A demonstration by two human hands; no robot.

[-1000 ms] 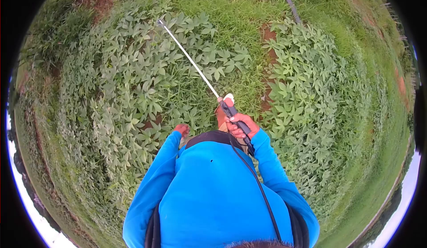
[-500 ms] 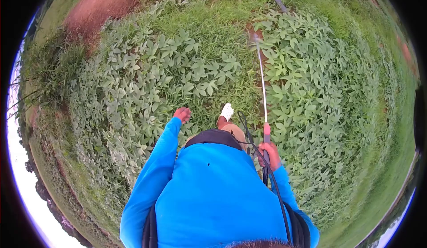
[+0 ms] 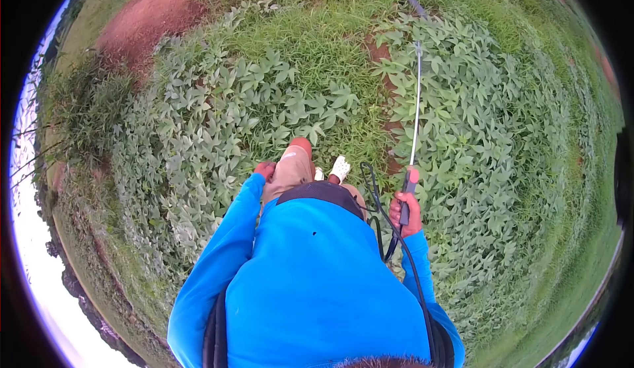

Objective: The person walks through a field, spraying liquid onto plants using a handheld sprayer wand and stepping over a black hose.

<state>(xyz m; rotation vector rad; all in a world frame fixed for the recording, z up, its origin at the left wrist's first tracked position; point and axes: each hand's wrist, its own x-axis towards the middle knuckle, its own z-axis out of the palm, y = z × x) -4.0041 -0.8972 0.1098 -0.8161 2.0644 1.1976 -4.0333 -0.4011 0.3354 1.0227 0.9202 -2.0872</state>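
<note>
My right hand [image 3: 408, 213] is wrapped round the dark grey handle of a sprayer wand [image 3: 416, 120]. The handle has a red part at its front, and the thin silver lance points forward over leafy crop plants [image 3: 462, 91]. A black hose [image 3: 413, 279] loops by the handle and runs back along my right side. Beside my raised left thigh, my left hand [image 3: 265, 170] hangs with its fingers curled in, and I see nothing in it. Part of that hand is hard to make out.
Low leafy plants [image 3: 198, 117] grow on both sides, with grass [image 3: 317, 51] between them. A strip of bare soil [image 3: 383, 64] runs by the right-hand rows. Reddish earth [image 3: 152, 15] rises at the far left. One white shoe [image 3: 340, 168] shows below me.
The wand and my right hand have swung to the right and the hand sits slightly higher. My left knee has come forward beside my left hand.
</note>
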